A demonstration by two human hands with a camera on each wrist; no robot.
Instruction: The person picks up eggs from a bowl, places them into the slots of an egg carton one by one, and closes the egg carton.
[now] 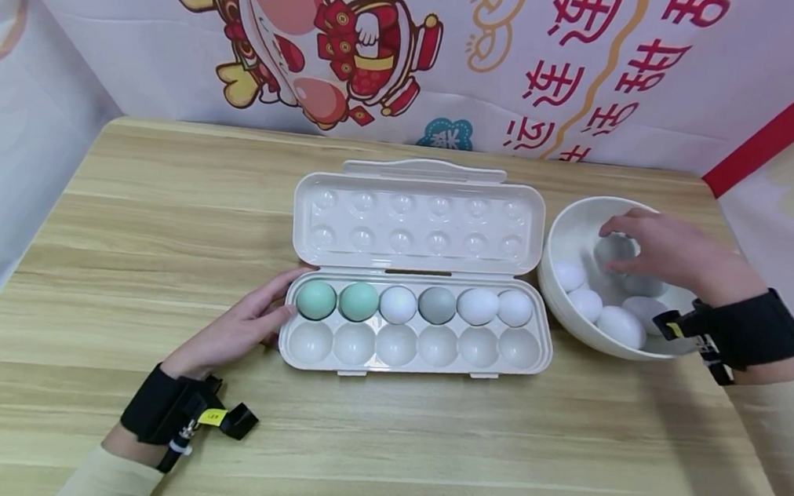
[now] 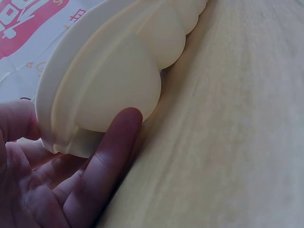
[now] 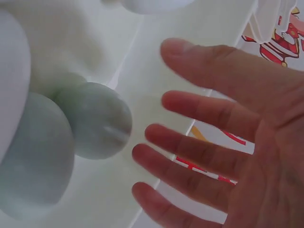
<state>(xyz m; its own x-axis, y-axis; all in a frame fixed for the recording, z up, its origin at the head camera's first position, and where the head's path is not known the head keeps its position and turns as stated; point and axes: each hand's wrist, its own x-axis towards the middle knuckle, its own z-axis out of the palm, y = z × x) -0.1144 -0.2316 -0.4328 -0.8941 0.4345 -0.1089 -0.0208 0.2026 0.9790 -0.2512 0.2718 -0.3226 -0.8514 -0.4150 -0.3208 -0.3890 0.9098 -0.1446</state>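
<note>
A white plastic egg box (image 1: 414, 372) lies with its lid (image 1: 413, 265) folded back. Its back row holds two green eggs (image 1: 338, 300) at the left, then white and grey eggs (image 1: 437, 306); the front cups are bare. At the box's left end my left hand (image 1: 241, 330) grips the edge, a fingertip pressed against an end cup in the left wrist view. My right hand (image 1: 676, 253) reaches into a white bowl (image 1: 552, 297), fingers spread and holding nothing. Just short of its fingertips sits a grey-green egg (image 3: 102, 121), with a larger pale egg (image 3: 40, 156) beside it.
Several white eggs (image 1: 620, 326) lie in the near and left part of the bowl, which stands close against the box's right side. A wooden tabletop (image 1: 158, 219) carries everything. Behind its back edge hangs a printed cloth (image 1: 379, 132).
</note>
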